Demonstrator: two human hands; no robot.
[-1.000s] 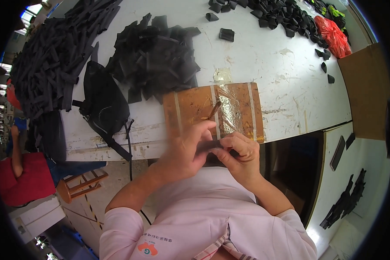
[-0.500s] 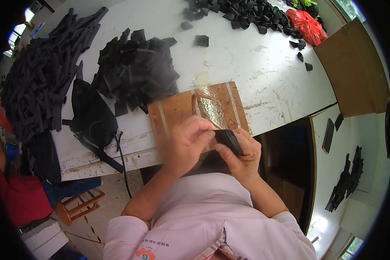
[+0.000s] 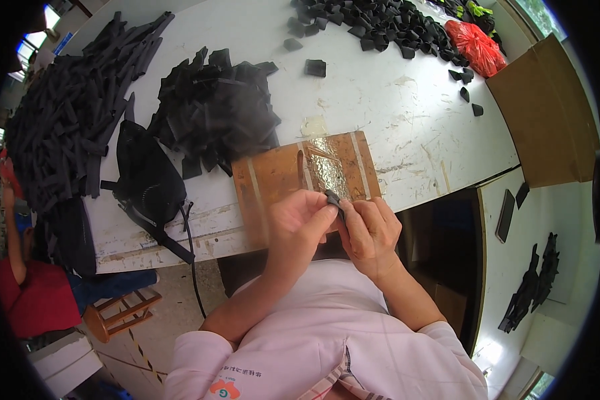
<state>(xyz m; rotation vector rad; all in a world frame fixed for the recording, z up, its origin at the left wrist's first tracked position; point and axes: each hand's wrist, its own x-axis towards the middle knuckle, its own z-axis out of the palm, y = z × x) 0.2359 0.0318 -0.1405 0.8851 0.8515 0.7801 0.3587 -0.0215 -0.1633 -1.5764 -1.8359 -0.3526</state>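
Pinched between both hands, just above the near edge of the white table (image 3: 407, 127), over a brown wooden board (image 3: 280, 180) — a small black piece (image 3: 334, 200), mostly hidden by the fingers. Gripped on its left side by the left hand (image 3: 300, 223), thumb and forefinger closed on it; clasped on its right side by the right hand (image 3: 371, 230), fingers curled tight around it, both hands touching each other. Laid across the board, a shiny strip of clear tape (image 3: 330, 167). Heaped just beyond the board, a pile of flat black pieces (image 3: 217, 110); farther left, a larger mound of long black strips (image 3: 67, 127); beside the board on the left, a black bag (image 3: 147, 180) with its strap hanging off the table edge. Scattered at the far side, small black loops (image 3: 373, 23) and a red plastic bag (image 3: 477, 47) — well apart from the hands
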